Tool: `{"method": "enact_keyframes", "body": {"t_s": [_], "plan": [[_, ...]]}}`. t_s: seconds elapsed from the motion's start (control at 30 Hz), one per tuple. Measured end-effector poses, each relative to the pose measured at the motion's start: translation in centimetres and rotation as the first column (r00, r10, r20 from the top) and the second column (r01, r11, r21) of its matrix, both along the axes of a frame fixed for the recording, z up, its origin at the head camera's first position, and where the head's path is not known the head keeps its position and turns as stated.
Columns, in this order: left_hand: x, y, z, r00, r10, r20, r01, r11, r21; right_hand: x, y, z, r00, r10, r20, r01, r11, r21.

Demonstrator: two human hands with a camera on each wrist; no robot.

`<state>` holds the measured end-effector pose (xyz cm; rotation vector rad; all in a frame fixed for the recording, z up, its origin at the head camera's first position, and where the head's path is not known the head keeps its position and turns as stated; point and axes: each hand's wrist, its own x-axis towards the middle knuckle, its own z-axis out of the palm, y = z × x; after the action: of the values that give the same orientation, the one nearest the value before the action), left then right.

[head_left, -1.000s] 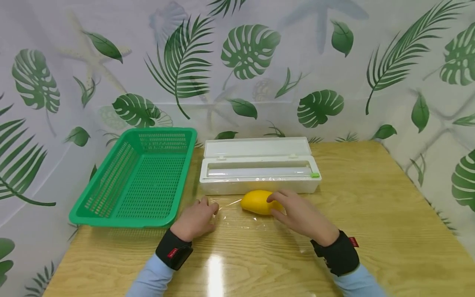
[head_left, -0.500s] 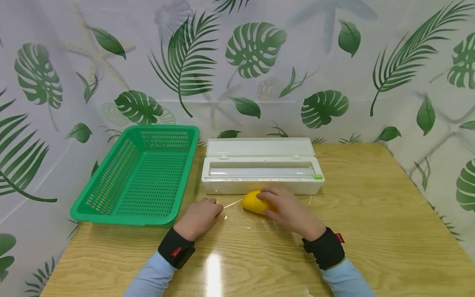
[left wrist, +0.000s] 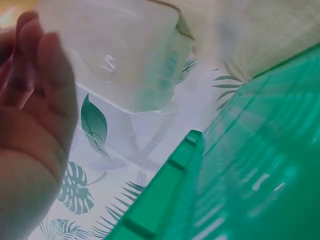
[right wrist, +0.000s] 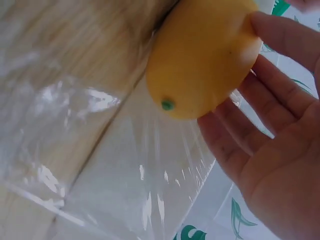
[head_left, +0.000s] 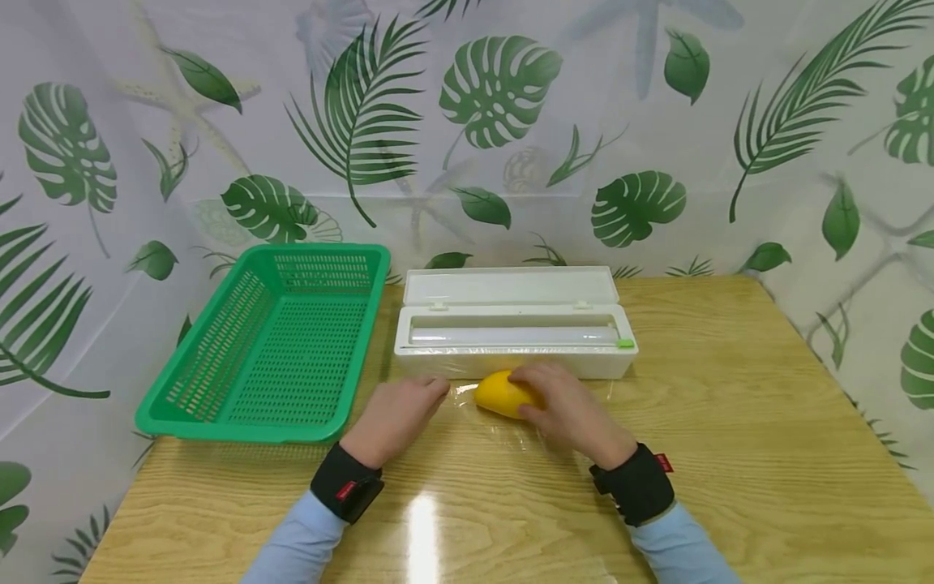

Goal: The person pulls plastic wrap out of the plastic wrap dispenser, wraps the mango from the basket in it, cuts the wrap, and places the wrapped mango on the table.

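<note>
A yellow mango (head_left: 502, 394) lies on clear cling film (right wrist: 155, 190) in front of the white film dispenser (head_left: 467, 367). My right hand (head_left: 572, 412) grips the mango, thumb on one side and fingers on the other; in the right wrist view its green stem end faces the camera. To the left, my left hand (head_left: 397, 414) pinches the film's edge, with a shiny crease running from its fingertips to the mango. In the left wrist view the left hand's curled fingers (left wrist: 55, 70) show, but the thin film between them is hard to make out.
The dispenser's lid (head_left: 511, 286) stands open behind a white roll (head_left: 511, 336), with a green slider (head_left: 625, 343) at its right end. A green basket (head_left: 357, 357) stands left of the dispenser, close to my left hand. Leaf-patterned cloth (head_left: 540, 219) backs the wooden table (head_left: 730, 422).
My left hand has closed on the film's edge and moved right, towards the mango. My right hand has moved left and farther over the mango, gripping it more fully.
</note>
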<state>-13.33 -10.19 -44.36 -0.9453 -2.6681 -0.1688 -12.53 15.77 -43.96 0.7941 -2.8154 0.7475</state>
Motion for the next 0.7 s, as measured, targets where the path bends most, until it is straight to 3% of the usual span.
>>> {"method": "enact_keyframes", "body": {"t_s": [0.23,0.37,0.57,0.7], "plan": [[-1.2,1.8,0.3,0.988,-0.065,-0.142,0.078,0.993,0.091,-0.2,-0.1,-0.1,1.0,-0.014,0.025,0.016,0.997,-0.072],[-2.0,3.7,0.5,0.975,-0.106,-0.194,0.123,0.989,0.079,-0.3,0.2,-0.2,0.998,-0.019,0.055,0.024,0.996,-0.09],[-2.7,6.2,0.2,0.969,-0.161,-0.188,0.163,0.987,-0.003,-0.6,0.5,-0.4,0.99,-0.029,0.137,0.049,0.988,-0.149],[-3.1,7.3,-0.1,0.967,-0.199,-0.158,0.198,0.98,-0.027,-0.7,0.5,-0.3,0.991,-0.036,0.132,0.057,0.986,-0.154]]}}
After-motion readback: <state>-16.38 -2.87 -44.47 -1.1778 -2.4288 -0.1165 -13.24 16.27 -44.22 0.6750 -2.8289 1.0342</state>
